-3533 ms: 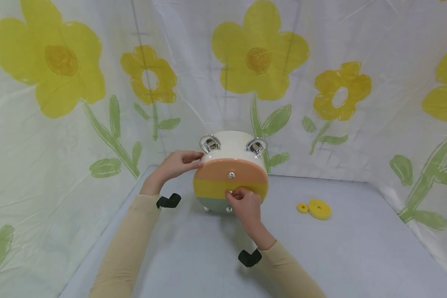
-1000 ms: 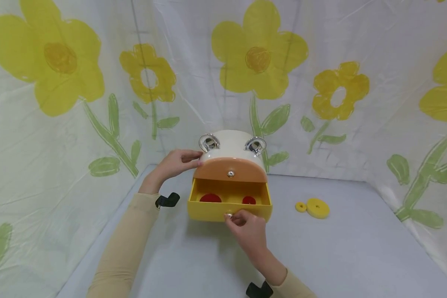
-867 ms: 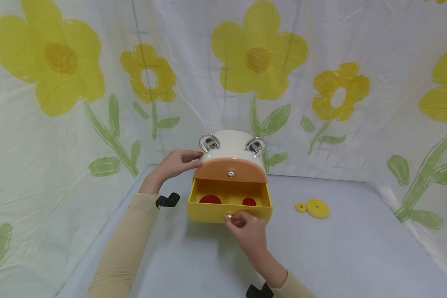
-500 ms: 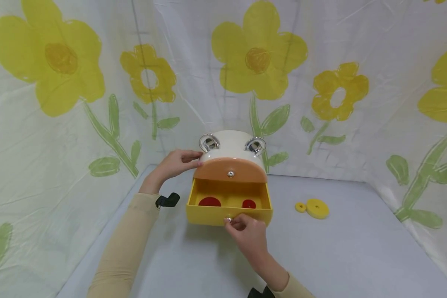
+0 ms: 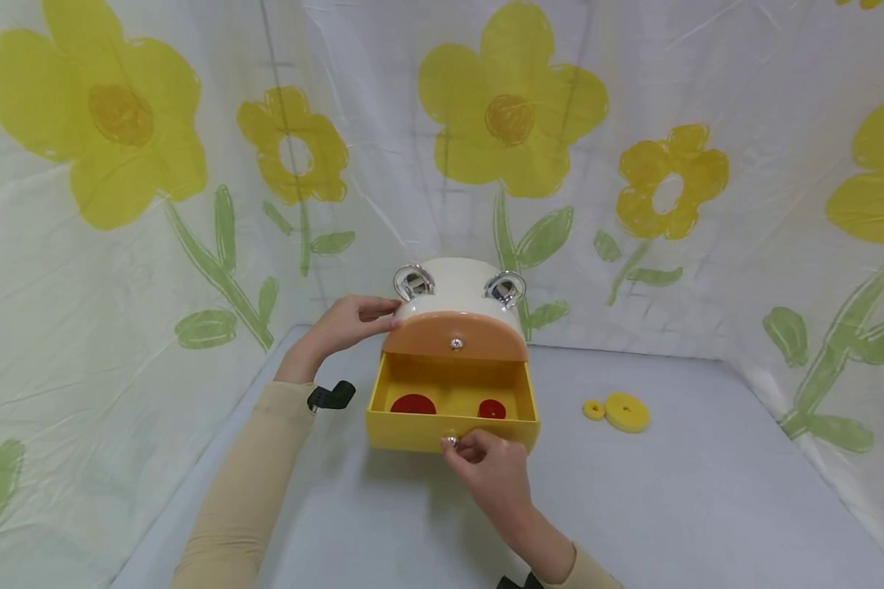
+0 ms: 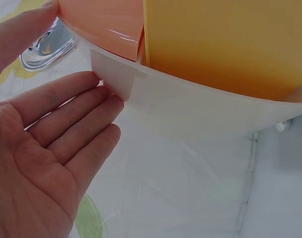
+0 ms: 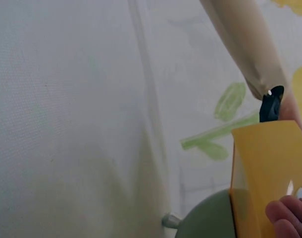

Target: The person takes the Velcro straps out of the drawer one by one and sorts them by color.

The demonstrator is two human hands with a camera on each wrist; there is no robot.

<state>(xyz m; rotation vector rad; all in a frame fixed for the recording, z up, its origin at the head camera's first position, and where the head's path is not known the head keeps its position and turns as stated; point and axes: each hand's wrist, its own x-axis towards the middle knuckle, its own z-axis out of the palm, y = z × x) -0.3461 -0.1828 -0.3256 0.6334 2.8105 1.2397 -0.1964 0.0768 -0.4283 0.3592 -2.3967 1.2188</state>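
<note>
A small rounded white cabinet [image 5: 460,286] with two silver ring ears stands on the table. Its yellow drawer [image 5: 412,432] is pulled out, below the closed orange top drawer [image 5: 427,335]. Inside the yellow one lie a larger red disc [image 5: 413,403] and a smaller red disc [image 5: 492,408]. My right hand [image 5: 495,474] pinches the silver knob [image 5: 452,441] on that drawer's front. With straight fingers, my left hand [image 5: 345,325] rests against the cabinet's upper left side; in the left wrist view its fingertips [image 6: 114,101] touch the white shell. The green lower drawer [image 7: 208,220] shows in the right wrist view.
To the right on the pale table [image 5: 678,491] lie a large yellow disc [image 5: 627,412] and a small yellow ring [image 5: 593,410]. A white curtain [image 5: 383,164] printed with yellow flowers hangs behind the table and along its sides.
The yellow drawer, shut at first, has slid out toward me with my right hand on its knob, and the red discs inside have come into view. My left hand has stayed in place.
</note>
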